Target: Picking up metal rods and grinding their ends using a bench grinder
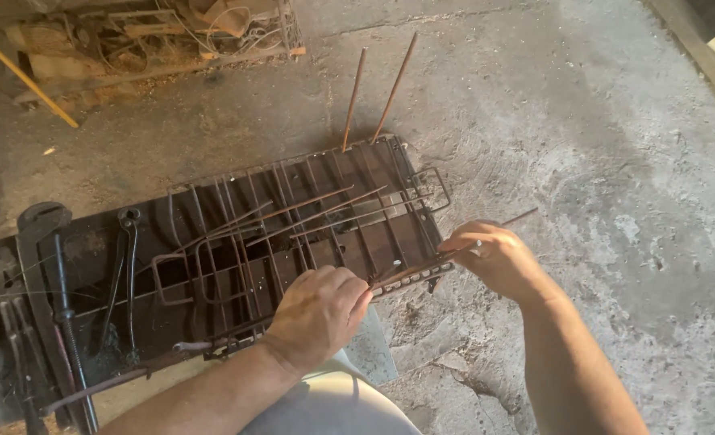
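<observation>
Rust-brown thin steel rods [325,211], some with a reddish-orange tint where sun hits. Bent rectangular wire stirrups [212,266], dark brown. Dark brown-black flat metal work plate [91,266]. Large dark grey pipe wrench [39,242], black pincers [128,266]. Mottled grey concrete floor [599,177], paler whitish patches in sunlight. Yellow wooden stick [23,76]. Tan-brown heap of scrap wood and wire [156,32]. Pale cream-white trouser knee [333,403].

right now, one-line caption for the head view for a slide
Both hands, left hand and right hand, grip a thin rusty rod at the near edge of a rebar cage on a concrete floor.
</observation>
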